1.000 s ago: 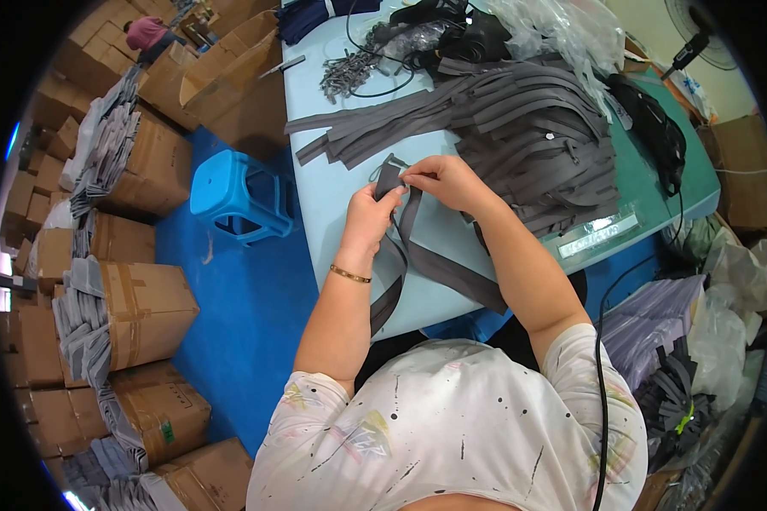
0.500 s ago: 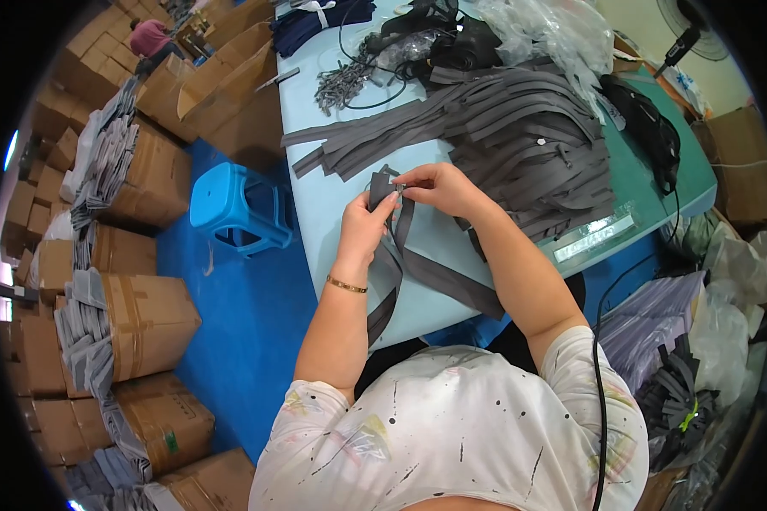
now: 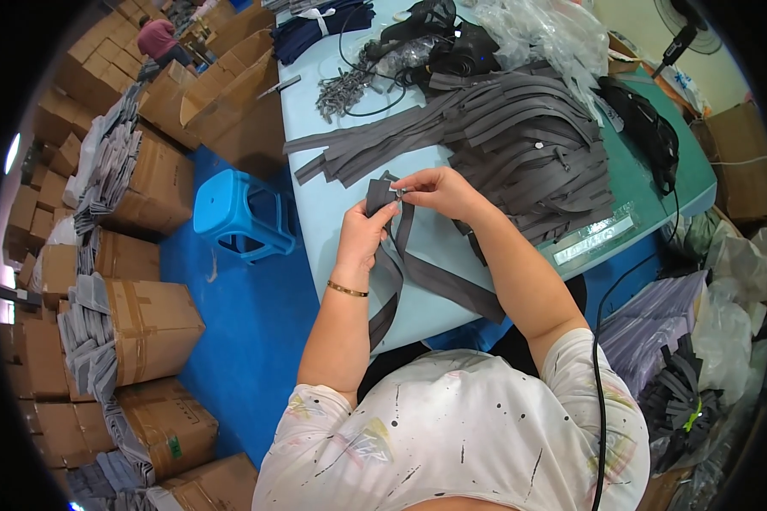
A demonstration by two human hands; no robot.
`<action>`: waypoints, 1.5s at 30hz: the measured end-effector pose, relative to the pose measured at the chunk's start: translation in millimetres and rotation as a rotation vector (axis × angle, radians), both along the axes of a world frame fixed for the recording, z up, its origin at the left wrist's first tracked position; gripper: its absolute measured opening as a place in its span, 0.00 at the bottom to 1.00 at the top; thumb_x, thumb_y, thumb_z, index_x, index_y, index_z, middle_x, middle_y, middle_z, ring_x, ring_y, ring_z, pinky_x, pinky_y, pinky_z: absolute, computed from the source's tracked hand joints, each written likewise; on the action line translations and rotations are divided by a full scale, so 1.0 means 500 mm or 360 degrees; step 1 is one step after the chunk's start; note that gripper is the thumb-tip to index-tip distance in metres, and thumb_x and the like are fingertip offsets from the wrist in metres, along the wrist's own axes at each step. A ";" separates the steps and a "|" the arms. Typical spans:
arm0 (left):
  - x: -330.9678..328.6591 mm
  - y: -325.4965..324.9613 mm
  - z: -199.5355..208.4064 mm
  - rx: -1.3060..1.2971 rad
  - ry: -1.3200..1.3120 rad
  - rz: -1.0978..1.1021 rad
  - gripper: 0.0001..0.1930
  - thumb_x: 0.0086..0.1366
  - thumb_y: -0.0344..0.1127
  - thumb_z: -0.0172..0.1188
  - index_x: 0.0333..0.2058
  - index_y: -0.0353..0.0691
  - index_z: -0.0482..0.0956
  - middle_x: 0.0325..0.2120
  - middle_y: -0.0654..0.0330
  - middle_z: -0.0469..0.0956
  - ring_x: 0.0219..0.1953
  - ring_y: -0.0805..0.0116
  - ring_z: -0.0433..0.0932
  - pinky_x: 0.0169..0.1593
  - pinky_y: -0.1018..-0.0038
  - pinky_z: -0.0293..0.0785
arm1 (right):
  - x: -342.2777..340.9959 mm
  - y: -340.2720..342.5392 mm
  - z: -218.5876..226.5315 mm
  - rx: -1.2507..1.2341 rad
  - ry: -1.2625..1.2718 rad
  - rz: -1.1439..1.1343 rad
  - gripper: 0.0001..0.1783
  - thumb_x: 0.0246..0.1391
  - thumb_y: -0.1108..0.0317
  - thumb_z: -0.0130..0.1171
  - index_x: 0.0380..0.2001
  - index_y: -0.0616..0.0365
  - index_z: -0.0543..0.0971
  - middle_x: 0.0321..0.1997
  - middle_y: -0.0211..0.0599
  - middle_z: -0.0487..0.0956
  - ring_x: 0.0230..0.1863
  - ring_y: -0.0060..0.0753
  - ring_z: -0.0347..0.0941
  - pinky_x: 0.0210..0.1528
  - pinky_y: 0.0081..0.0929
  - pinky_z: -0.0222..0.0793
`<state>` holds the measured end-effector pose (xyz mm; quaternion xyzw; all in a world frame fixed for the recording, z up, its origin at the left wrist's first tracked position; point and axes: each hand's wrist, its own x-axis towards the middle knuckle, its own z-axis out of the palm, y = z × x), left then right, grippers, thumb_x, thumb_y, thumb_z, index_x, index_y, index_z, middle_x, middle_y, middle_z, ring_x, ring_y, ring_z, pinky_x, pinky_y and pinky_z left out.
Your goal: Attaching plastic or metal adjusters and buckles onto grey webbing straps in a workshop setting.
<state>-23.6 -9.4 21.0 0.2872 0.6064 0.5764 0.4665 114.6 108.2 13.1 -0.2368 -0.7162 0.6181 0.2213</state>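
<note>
My left hand [image 3: 362, 237] is closed on the upper end of a dark grey zipper tape [image 3: 452, 291], thumb on top. The tape's two lengths hang from my fingers and lie across the table's near edge. Close against it, my right hand [image 3: 445, 194] pinches a small shiny metal piece, which looks like a zipper slider [image 3: 400, 195], at the tape's end. My fingertips partly hide where the two meet. Beyond my hands, a large heap of dark grey zipper tapes [image 3: 528, 119] is spread over the table. Small grey pieces, seemingly sliders [image 3: 341, 95], lie in a pile farther back.
The pale blue table [image 3: 320, 204] has clear plastic bags [image 3: 541, 38], a black bag [image 3: 643, 128] and dark blue folded cloth [image 3: 320, 30] on it. A blue stool [image 3: 243, 213] and cardboard boxes [image 3: 153, 328] stand at left. A person [image 3: 158, 41] works far off.
My hands keep almost the same place and hold on the tape and the metal piece. The view has shifted slightly.
</note>
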 end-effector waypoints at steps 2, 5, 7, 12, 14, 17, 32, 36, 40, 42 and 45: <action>0.003 0.000 -0.001 0.0001 0.0034 0.0014 0.08 0.55 0.34 0.62 0.29 0.36 0.77 0.20 0.65 0.75 0.14 0.84 0.60 0.17 0.85 0.53 | -0.001 0.003 -0.006 -0.0044 -0.0004 0.0008 0.13 0.48 0.76 0.58 0.39 0.55 0.80 0.27 0.21 0.75 0.29 0.09 0.65 0.32 0.12 0.62; 0.004 -0.004 0.002 -0.0053 0.0157 -0.0006 0.08 0.54 0.35 0.62 0.28 0.37 0.77 0.19 0.66 0.73 0.13 0.85 0.58 0.16 0.84 0.50 | 0.000 -0.001 -0.002 -0.0076 0.0040 0.0004 0.12 0.48 0.76 0.58 0.39 0.56 0.80 0.29 0.23 0.76 0.31 0.11 0.67 0.34 0.13 0.64; 0.005 -0.003 0.003 -0.0055 0.0131 -0.0024 0.08 0.54 0.36 0.62 0.28 0.37 0.77 0.19 0.67 0.73 0.13 0.85 0.56 0.15 0.84 0.48 | -0.002 0.002 -0.009 -0.0084 0.0059 -0.0013 0.13 0.47 0.75 0.60 0.39 0.54 0.80 0.28 0.24 0.77 0.30 0.12 0.68 0.33 0.14 0.64; 0.004 -0.004 0.002 -0.0065 0.0086 -0.0050 0.08 0.54 0.36 0.63 0.26 0.37 0.77 0.18 0.67 0.72 0.12 0.85 0.55 0.15 0.84 0.45 | 0.001 -0.002 0.001 -0.0080 -0.0017 -0.0012 0.12 0.48 0.75 0.59 0.39 0.58 0.80 0.32 0.26 0.78 0.33 0.13 0.69 0.37 0.14 0.65; 0.005 -0.002 0.006 -0.0065 0.0015 -0.0038 0.08 0.54 0.36 0.63 0.26 0.37 0.77 0.18 0.67 0.72 0.12 0.86 0.54 0.14 0.84 0.45 | 0.002 -0.001 0.003 -0.0088 -0.0010 -0.0007 0.12 0.48 0.75 0.59 0.39 0.58 0.80 0.31 0.26 0.78 0.33 0.13 0.69 0.37 0.14 0.65; 0.001 -0.003 0.004 -0.0071 0.0026 -0.0040 0.08 0.54 0.35 0.63 0.26 0.37 0.77 0.18 0.67 0.72 0.12 0.86 0.55 0.15 0.83 0.46 | 0.000 -0.002 0.004 -0.0075 -0.0027 -0.0009 0.13 0.48 0.75 0.60 0.39 0.58 0.80 0.31 0.26 0.78 0.33 0.13 0.69 0.37 0.14 0.65; 0.018 0.000 0.009 -0.0041 0.0074 -0.0042 0.08 0.54 0.31 0.62 0.31 0.32 0.77 0.21 0.67 0.74 0.17 0.84 0.63 0.19 0.83 0.56 | 0.000 -0.002 -0.019 0.0099 -0.0006 -0.0089 0.10 0.46 0.69 0.61 0.32 0.63 0.80 0.27 0.35 0.80 0.30 0.19 0.73 0.35 0.19 0.68; 0.003 -0.009 0.007 -0.0137 0.0122 -0.0064 0.07 0.54 0.29 0.60 0.31 0.31 0.77 0.23 0.64 0.75 0.22 0.81 0.69 0.24 0.83 0.63 | -0.006 -0.010 -0.009 0.0175 -0.0050 -0.0066 0.10 0.45 0.66 0.62 0.30 0.61 0.81 0.26 0.34 0.80 0.29 0.20 0.74 0.34 0.20 0.68; 0.017 -0.004 0.000 -0.0006 0.0082 -0.0011 0.06 0.53 0.33 0.62 0.27 0.38 0.76 0.16 0.70 0.71 0.13 0.85 0.59 0.16 0.84 0.51 | 0.003 -0.008 0.001 0.0239 -0.0146 -0.0081 0.10 0.44 0.65 0.63 0.30 0.59 0.81 0.26 0.33 0.80 0.28 0.20 0.73 0.32 0.20 0.68; 0.016 -0.001 -0.004 0.0012 0.0096 -0.0024 0.06 0.53 0.32 0.62 0.26 0.38 0.77 0.16 0.70 0.71 0.13 0.85 0.58 0.16 0.84 0.50 | 0.003 -0.008 0.002 0.0254 -0.0179 -0.0091 0.11 0.44 0.64 0.63 0.29 0.59 0.81 0.25 0.33 0.80 0.27 0.20 0.73 0.32 0.20 0.68; 0.015 -0.003 -0.004 -0.0006 0.0123 -0.0026 0.05 0.53 0.32 0.62 0.26 0.38 0.77 0.16 0.70 0.71 0.13 0.86 0.58 0.16 0.84 0.50 | 0.001 -0.011 0.001 0.0314 -0.0279 -0.0104 0.11 0.43 0.63 0.63 0.29 0.57 0.82 0.25 0.33 0.80 0.27 0.22 0.73 0.32 0.20 0.67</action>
